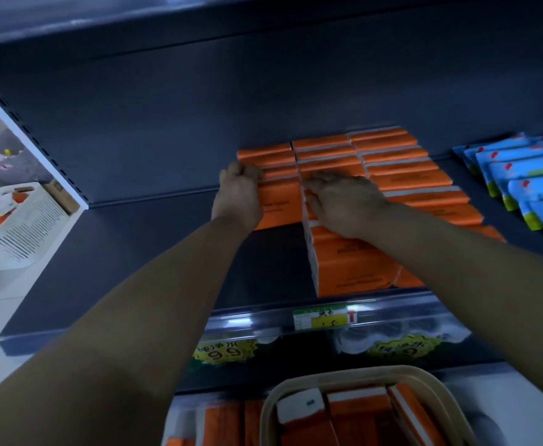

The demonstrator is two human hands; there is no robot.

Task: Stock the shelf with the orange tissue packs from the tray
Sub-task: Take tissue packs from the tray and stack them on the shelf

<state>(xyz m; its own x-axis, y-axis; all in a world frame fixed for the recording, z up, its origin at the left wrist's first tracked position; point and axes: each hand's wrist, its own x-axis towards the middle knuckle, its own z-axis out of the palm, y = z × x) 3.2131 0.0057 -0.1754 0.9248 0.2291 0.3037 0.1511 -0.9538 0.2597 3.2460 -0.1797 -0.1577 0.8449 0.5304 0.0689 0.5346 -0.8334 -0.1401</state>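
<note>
The orange tissue pack (pixel 276 206) lies crosswise on the shelf (pixel 154 239), between your hands. Your left hand (pixel 239 191) curls round its left end. Your right hand (pixel 344 204) rests flat on the neighbouring packs (pixel 408 178). The tray (pixel 360 375) sits below.

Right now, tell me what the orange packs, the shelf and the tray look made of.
Orange tissue packs: soft plastic film wrap, it seems; slight sheen, rounded edges.
Shelf: dark painted metal, probably; smooth, matte, flat.
Tray: beige moulded plastic, likely; thick rounded rim.
</note>
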